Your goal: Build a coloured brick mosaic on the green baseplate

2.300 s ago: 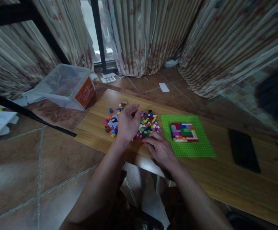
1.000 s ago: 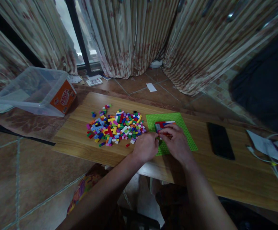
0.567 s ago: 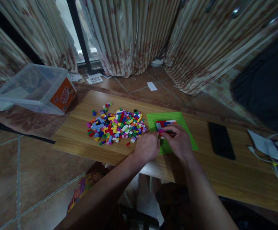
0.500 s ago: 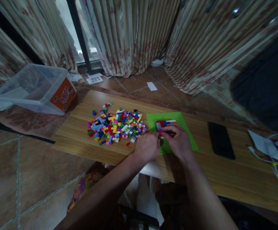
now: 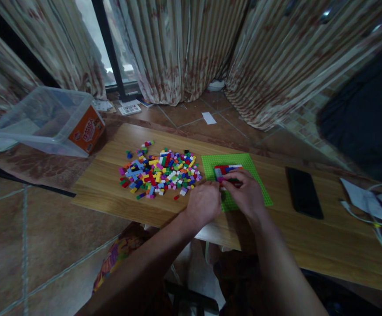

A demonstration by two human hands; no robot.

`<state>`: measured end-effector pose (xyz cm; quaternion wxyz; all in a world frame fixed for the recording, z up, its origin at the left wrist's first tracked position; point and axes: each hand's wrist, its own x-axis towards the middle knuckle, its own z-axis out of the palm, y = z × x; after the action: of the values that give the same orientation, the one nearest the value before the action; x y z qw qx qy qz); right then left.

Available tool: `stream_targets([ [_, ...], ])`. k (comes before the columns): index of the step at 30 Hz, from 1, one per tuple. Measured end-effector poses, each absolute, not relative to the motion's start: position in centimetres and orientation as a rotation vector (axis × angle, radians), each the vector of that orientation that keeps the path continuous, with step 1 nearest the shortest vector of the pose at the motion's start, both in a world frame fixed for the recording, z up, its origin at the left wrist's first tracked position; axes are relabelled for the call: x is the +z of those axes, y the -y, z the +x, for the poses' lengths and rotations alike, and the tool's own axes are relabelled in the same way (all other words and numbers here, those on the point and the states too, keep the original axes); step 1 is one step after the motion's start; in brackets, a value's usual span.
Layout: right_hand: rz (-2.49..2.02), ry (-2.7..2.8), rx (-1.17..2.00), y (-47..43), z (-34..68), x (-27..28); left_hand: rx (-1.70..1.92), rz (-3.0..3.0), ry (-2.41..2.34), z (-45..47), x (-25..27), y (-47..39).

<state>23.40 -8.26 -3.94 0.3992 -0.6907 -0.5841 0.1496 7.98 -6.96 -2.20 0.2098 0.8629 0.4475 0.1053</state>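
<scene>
On a green baseplate (image 5: 259, 193) stands a row of joined toy bricks (image 5: 223, 169), with red, blue, white, grey and orange pieces showing. My left hand (image 5: 205, 199) is closed at the near left corner of this row, its fingertips hidden behind the knuckles. From the right, my right hand (image 5: 246, 193) pinches at the same corner, thumb and forefinger by a small pink or magenta piece. What lies between those fingers is too small to make out. Both hands touch or nearly touch each other. Left of them spreads a pile of loose toy bricks (image 5: 159, 173) in many colours.
A black phone (image 5: 304, 193) lies right of the baseplate on the wooden table (image 5: 335, 237). White cables (image 5: 358, 215) and papers are at the far right. A clear plastic bin (image 5: 46, 123) with an orange label stands at the left, beyond the table's end.
Both hands stay at the same corner of the brick row, with only a very slight shift to the right. The pile of bricks looks the same.
</scene>
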Motion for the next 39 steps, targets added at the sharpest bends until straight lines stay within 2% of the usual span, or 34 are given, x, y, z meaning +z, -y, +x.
stream_targets([
  [25,-1.805,1.41,0.319,7.8,22.5,-4.4,0.208,2.4,-1.229,8.3,-2.2,7.7],
  [33,-1.679,1.18,0.448,8.4,23.5,-4.4,0.358,2.289,-1.306,6.7,-1.8,6.0],
  [39,-1.677,1.065,0.36,8.4,23.0,-3.7,0.529,2.136,-1.433,3.5,-0.5,2.7],
])
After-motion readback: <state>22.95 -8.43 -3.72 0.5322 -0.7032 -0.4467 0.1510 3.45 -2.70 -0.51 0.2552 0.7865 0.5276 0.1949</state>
